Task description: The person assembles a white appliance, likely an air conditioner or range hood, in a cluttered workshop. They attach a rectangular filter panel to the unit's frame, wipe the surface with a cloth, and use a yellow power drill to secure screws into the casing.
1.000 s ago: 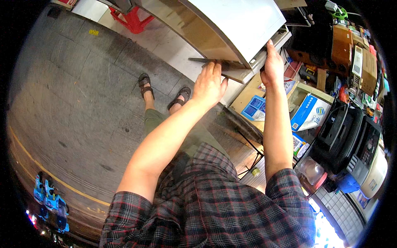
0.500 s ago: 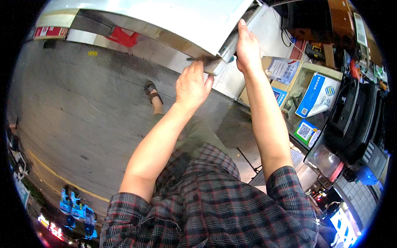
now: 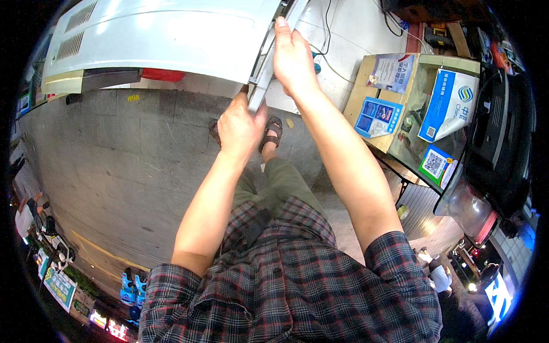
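A large white cabinet-like box (image 3: 171,40) with two vent grilles reaches across the top left. Along its right end runs a silvery metal edge (image 3: 260,88). My left hand (image 3: 240,127) is closed round the lower corner of that edge, its fingers partly hidden underneath. Higher up the same edge, my right hand (image 3: 296,63) grips from the right side, thumb on top and pointing away from me. The remaining fingers of this hand are mostly out of sight behind the edge.
To the right stands a glass-topped counter (image 3: 412,134) with cardboard, leaflets and a code card (image 3: 437,166). Past it are a black machine (image 3: 486,126) and a clear jar (image 3: 466,206). A black cable (image 3: 329,28) lies on pale tiles. My sandalled foot (image 3: 273,131) is on grey paving.
The white box and both hands have shifted left in view, and its end edge stands steeper. Vent grilles now show on it. My feet have moved closer under the hands.
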Motion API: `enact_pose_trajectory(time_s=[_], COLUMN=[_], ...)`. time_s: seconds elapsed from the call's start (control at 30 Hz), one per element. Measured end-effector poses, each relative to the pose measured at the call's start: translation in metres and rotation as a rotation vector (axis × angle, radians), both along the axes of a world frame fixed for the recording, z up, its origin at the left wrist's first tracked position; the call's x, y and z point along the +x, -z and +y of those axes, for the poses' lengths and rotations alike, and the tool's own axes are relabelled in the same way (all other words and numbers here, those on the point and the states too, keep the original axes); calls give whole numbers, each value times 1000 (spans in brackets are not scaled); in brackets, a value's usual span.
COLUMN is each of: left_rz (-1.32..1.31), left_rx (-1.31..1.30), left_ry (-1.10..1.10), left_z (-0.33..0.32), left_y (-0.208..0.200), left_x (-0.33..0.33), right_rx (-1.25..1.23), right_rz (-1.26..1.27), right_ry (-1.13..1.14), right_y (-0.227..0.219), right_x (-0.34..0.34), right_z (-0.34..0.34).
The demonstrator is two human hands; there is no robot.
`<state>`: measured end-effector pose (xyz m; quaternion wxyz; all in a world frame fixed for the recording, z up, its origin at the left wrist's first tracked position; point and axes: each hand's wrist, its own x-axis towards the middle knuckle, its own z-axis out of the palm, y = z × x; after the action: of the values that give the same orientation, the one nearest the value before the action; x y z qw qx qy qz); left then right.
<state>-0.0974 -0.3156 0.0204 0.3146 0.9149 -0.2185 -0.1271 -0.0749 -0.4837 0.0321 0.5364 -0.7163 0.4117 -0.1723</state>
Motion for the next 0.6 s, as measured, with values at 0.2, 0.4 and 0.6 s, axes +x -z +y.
enact_pose_trajectory(time_s=[0.2,0.4,0.6], left_rz=[79,32,88], left_rx=[76,7,37], left_ry=[36,61,32], left_z=[1,6,3], left_y=[1,8,2], left_x=[2,3,3], right_rx=[13,16,-9], right_rz=[-17,-6,-3], right_ry=[-24,-17,-23], right_y=[-4,-4,-6], right_x=[-2,-5,-4], right_z=[-1,0,1])
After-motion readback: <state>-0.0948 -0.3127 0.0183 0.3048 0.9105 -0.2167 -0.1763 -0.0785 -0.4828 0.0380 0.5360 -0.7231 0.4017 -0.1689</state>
